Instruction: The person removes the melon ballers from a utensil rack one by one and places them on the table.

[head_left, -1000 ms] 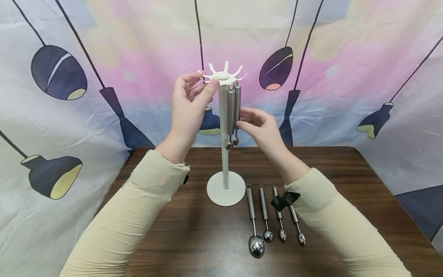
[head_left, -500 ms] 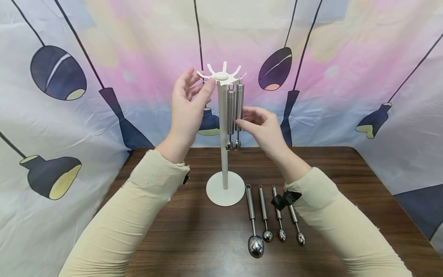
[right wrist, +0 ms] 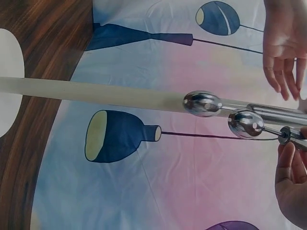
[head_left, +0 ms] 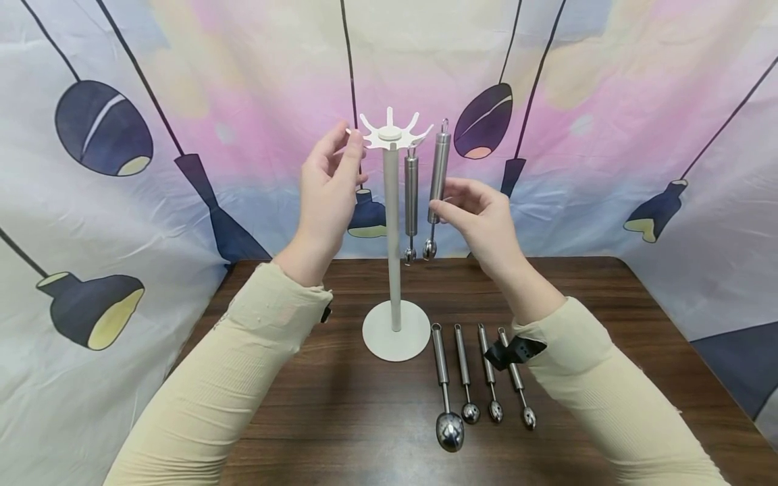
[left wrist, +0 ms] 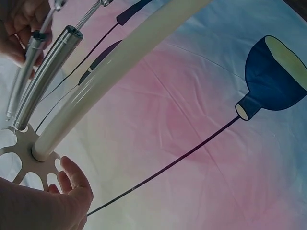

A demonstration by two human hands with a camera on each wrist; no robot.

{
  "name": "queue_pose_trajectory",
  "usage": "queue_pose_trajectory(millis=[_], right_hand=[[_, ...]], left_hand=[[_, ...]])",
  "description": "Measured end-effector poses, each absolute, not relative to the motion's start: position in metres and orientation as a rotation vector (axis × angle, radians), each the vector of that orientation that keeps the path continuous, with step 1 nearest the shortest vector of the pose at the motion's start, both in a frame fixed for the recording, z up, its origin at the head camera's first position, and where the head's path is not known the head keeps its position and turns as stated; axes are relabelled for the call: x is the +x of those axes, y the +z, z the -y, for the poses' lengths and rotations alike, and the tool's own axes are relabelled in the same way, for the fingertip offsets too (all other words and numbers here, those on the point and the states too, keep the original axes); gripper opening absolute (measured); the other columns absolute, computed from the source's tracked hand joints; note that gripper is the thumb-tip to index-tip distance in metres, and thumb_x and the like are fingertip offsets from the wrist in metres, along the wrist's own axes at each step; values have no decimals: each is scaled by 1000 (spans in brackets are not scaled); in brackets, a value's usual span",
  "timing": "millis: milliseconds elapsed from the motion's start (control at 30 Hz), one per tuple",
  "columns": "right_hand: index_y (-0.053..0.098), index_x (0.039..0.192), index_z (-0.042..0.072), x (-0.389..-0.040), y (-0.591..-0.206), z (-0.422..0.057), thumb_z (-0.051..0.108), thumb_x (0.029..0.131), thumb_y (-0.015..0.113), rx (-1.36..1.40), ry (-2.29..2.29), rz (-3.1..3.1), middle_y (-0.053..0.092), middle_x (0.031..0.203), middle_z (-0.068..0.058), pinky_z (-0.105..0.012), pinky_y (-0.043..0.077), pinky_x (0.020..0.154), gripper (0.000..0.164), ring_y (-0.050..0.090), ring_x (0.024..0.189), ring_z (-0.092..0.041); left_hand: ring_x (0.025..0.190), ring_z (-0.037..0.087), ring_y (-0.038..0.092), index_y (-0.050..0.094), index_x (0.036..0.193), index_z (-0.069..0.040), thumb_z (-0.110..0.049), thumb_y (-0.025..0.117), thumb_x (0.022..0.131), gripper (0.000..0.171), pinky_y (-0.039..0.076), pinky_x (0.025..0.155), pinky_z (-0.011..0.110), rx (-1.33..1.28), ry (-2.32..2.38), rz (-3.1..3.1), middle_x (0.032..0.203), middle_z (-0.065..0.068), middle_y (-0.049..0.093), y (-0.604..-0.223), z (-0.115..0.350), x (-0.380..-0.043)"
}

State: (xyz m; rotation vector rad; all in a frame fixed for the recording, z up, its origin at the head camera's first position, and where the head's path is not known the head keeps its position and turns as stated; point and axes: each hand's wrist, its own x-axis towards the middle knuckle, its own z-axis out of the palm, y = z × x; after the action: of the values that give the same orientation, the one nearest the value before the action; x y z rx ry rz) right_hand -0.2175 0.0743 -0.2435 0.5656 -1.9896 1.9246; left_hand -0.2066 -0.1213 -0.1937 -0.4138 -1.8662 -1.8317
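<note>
My right hand (head_left: pixel 486 226) pinches the lower handle of a steel melon baller (head_left: pixel 439 169), held nearly upright with its ring at the top and its small round head below. It is apart from the white rotating rack (head_left: pixel 392 236). From one hook of the rack's top (head_left: pixel 390 135) hangs a second melon baller (head_left: pixel 411 192). At the rack's left side, my left hand (head_left: pixel 328 185) pinches a hook between thumb and fingers. Both round heads (right wrist: pixel 245 123) show in the right wrist view; the left hand's fingers (left wrist: pixel 72 172) show under the rack top in the left wrist view.
Several more steel melon ballers lie in a row on the brown wooden table, the largest head (head_left: pixel 450 432) at the row's left. The rack's round white base (head_left: pixel 396 347) stands left of them. A cloth painted with lamps (head_left: pixel 255 81) hangs behind.
The melon baller in my right hand has moved right and up, away from the rack top. The rack top has turned a little, and my left hand has shifted slightly left with the hook.
</note>
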Motion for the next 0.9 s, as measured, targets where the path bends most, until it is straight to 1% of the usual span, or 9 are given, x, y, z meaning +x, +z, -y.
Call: queue_pose_trajectory(millis=[133,333,400,533,667,800,900], right_hand=[[66,119,-4,-213,-243,-79,1,87,70,565,1928,1965,69,81,13,-23,56,76,33,65,75,-5],[69,115,6,-200,-242,-90,6,87,73,580,1894,1983,70,82,10,-22,55,78,28,67,77,-8],[70,115,7,-196,-242,-93,7,87,73,574,1873,1991,70,84,10,-22,55,80,28,67,79,-8],[70,115,6,-186,-243,-99,6,86,74,553,1844,1982,70,85,10,-21,55,82,29,68,80,-8],[70,112,9,-177,-247,-108,7,86,76,508,1822,1978,71,86,9,-19,55,83,27,68,82,-7],[72,108,14,-170,-255,-118,6,84,77,460,1833,1970,71,87,8,-17,54,82,25,67,83,-6],[72,106,18,-167,-263,-126,7,84,77,416,1823,2004,71,85,10,-16,53,78,25,66,81,-5]], left_hand=[[115,15,58,43,148,-4,-24,53,103,51,53,95,32,-410,-1804,1881,133,11,56,-195,121,-206],[116,18,58,44,146,-4,-23,58,100,51,51,96,31,-433,-1774,1866,133,11,58,-197,120,-205],[115,19,58,43,146,-3,-22,59,100,52,51,96,32,-445,-1767,1854,133,11,59,-198,119,-205],[113,18,58,44,145,-1,-20,60,99,52,51,96,30,-456,-1757,1830,131,12,61,-198,117,-205],[113,17,58,45,143,-1,-20,62,98,51,50,98,28,-461,-1761,1815,130,11,62,-198,116,-205],[113,17,57,46,142,-1,-19,63,97,51,49,99,28,-462,-1767,1809,131,12,62,-199,116,-205],[112,17,56,47,141,-2,-19,63,97,50,49,98,28,-458,-1760,1810,131,11,63,-199,115,-206]])
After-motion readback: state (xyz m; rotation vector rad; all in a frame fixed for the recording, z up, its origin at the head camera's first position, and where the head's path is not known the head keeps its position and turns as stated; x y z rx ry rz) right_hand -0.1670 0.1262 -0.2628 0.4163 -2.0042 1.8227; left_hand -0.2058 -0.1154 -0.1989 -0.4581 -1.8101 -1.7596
